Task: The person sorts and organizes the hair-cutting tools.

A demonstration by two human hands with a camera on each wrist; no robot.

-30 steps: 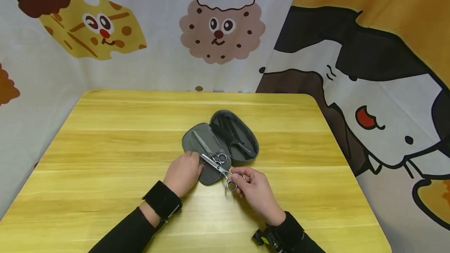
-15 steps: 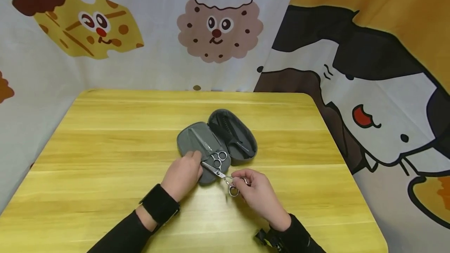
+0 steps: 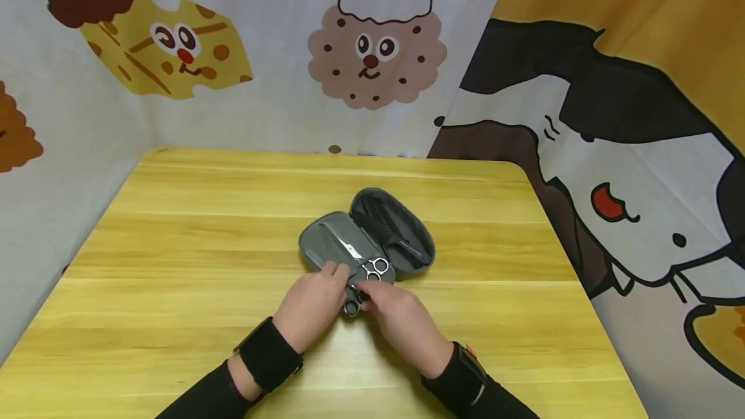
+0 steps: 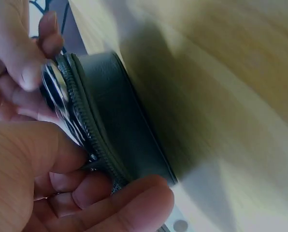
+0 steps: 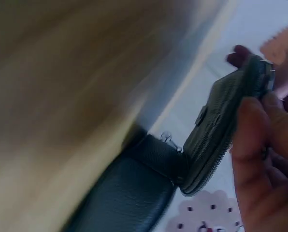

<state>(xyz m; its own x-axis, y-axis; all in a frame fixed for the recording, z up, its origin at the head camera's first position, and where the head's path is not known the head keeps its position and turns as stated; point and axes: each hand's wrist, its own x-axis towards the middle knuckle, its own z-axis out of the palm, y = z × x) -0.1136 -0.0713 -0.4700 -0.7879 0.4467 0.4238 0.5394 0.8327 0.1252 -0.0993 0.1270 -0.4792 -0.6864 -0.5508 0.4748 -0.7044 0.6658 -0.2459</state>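
Observation:
A grey zip case (image 3: 317,247) lies spread apart on the wooden table. My left hand (image 3: 311,306) grips the near left edge of its flat half, thumb and fingers around the zip edge in the left wrist view. My right hand (image 3: 404,322) pinches a pair of silver scissors (image 3: 351,308) by the handles; one finger ring shows between the hands. Their blades are hidden behind my left fingers at the pocket. Another pair of scissors (image 3: 379,266) sits in the flat half, its blade under the clear pocket and its rings sticking out.
The deep half of the case (image 3: 427,254) stands to the right, with dark tools inside, one with comb-like teeth. Wooden table (image 3: 204,231) surrounds the case, and a printed cartoon curtain (image 3: 262,121) hangs behind its far edge.
My right hand has moved left with the scissors, up against my left hand. The scissors' blades, visible earlier, have gone out of sight at the pocket. The left hand keeps its hold.

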